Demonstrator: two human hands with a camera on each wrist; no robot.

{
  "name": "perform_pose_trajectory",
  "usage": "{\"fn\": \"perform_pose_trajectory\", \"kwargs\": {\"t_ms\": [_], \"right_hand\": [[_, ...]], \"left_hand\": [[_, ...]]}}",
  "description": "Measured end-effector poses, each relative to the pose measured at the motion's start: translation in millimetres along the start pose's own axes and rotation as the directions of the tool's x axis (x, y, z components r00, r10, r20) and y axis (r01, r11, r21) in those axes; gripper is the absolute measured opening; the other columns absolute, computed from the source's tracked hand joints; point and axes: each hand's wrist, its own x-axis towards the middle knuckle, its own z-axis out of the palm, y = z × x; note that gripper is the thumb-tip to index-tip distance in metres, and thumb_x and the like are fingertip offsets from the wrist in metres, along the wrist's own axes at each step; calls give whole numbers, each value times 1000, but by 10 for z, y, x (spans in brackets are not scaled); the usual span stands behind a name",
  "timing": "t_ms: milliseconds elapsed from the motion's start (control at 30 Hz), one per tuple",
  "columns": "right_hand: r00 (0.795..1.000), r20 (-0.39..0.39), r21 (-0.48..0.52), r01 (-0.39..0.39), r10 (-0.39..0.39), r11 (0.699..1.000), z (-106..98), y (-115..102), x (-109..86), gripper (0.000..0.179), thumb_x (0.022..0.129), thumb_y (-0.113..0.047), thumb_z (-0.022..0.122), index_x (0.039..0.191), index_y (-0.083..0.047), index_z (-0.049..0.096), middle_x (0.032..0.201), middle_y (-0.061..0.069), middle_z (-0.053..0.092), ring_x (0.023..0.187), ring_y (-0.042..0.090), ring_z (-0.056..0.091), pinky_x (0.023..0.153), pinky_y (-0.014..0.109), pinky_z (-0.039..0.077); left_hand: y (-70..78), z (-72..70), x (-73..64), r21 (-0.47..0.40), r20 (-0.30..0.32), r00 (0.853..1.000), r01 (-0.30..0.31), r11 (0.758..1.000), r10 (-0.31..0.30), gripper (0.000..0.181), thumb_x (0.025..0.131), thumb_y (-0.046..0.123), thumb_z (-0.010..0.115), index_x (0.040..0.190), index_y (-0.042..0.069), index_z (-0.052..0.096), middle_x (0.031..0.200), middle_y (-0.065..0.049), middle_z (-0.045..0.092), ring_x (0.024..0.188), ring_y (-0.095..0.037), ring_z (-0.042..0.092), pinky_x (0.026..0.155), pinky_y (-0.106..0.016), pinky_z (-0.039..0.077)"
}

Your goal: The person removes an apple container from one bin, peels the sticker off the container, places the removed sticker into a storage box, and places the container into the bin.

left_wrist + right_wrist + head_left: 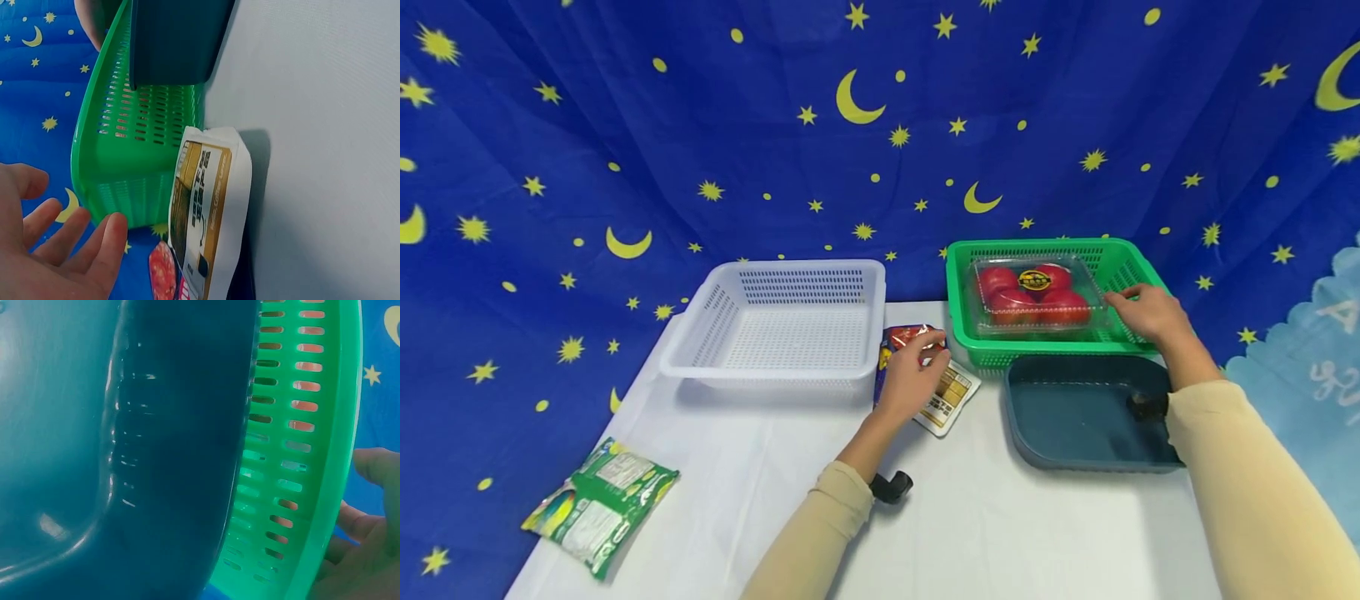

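My left hand (913, 377) hovers over two packets on the table, fingers loosely bent and holding nothing. One is a white-and-gold pouch (209, 206); the other, a dark blue and red packet (904, 335), lies partly under the hand in the head view. At the right end of the green basket (957, 308) is my right hand (1152, 313), its fingertips at the edge of a clear plastic box of red tomatoes (1033, 296). That box sits inside the basket. The basket wall hides part of the right fingers in the right wrist view.
A dark teal tub (1075, 450) stands before the green basket, under the right forearm. To the left is a white slotted basket (775, 371). A green snack bag (602, 504) lies near the table's left edge. A blue star-patterned curtain (820, 167) hangs behind.
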Motion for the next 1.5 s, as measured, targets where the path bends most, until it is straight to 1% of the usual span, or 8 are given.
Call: {"fn": "perform_pose_trajectory", "kwargs": {"t_ms": [200, 400, 633, 733, 833, 1033, 1233, 1500], "right_hand": [[999, 37, -32, 3, -2, 999, -88, 0, 53, 94, 92, -69, 27, 136, 14, 34, 139, 42, 25, 121, 60, 28, 92, 68, 34], [997, 73, -18, 31, -30, 999, -199, -35, 111, 96, 91, -69, 28, 138, 14, 30, 139, 44, 22, 123, 61, 24, 93, 69, 32], [994, 95, 6, 49, -50, 999, -155, -67, 174, 101, 90, -71, 27, 139, 17, 27, 121, 37, 46, 104, 48, 52, 83, 62, 44], [994, 105, 11, 33, -34, 999, -120, -54, 200, 100, 91, -70, 27, 139, 18, 26, 119, 36, 47, 100, 46, 55, 81, 60, 46], [992, 122, 10, 24, -25, 1000, -94, -43, 210, 97, 93, -67, 27, 139, 20, 26, 126, 39, 41, 106, 50, 50, 84, 61, 44], [993, 104, -24, 58, -55, 998, -62, -66, 190, 95, 94, -65, 25, 139, 19, 26, 140, 44, 20, 123, 60, 25, 95, 68, 32], [990, 115, -34, 80, -76, 996, -23, -72, 160, 95, 95, -65, 23, 136, 21, 30, 138, 45, 24, 122, 61, 26, 96, 67, 31], [984, 164, -57, 82, -72, 995, 52, -21, 168, 96, 96, -64, 22, 135, 23, 28, 135, 45, 27, 121, 60, 29, 94, 66, 34]], "left_hand": [[34, 63, 44, 10, 24, 999, 36, 999, -37, 48, 95, 26, 59, 141, 20, 46, 129, 4, 59, 104, -9, 61, 84, -27, 51], [52, 89, 80, -10, 56, 998, 36, 999, -36, 55, 96, 27, 57, 147, 18, 38, 137, -8, 53, 111, -19, 59, 87, -31, 50], [40, 141, 101, -27, 36, 999, 33, 999, -32, 55, 97, 33, 55, 147, 17, 39, 138, -3, 52, 108, -8, 59, 91, -32, 49], [40, 163, 119, -27, 32, 999, 34, 999, -33, 55, 97, 35, 54, 147, 17, 39, 139, -3, 51, 108, -7, 59, 91, -35, 49], [41, 183, 129, -20, 33, 998, 46, 999, -46, 55, 97, 35, 53, 147, 17, 39, 140, -3, 50, 109, -8, 59, 93, -37, 48], [40, 225, 115, -17, 35, 998, 60, 998, -59, 56, 97, 36, 53, 148, 20, 37, 145, 4, 45, 112, -10, 57, 97, -32, 45], [14, 242, 110, 50, 21, 998, 60, 997, -61, 51, 97, 38, 52, 145, 24, 44, 142, 1, 48, 112, -14, 59, 98, -34, 43], [-38, 285, 99, 97, 43, 997, 66, 993, -70, 48, 98, 40, 49, 143, 25, 47, 122, -4, 64, 107, -12, 60, 97, -36, 44]]}}
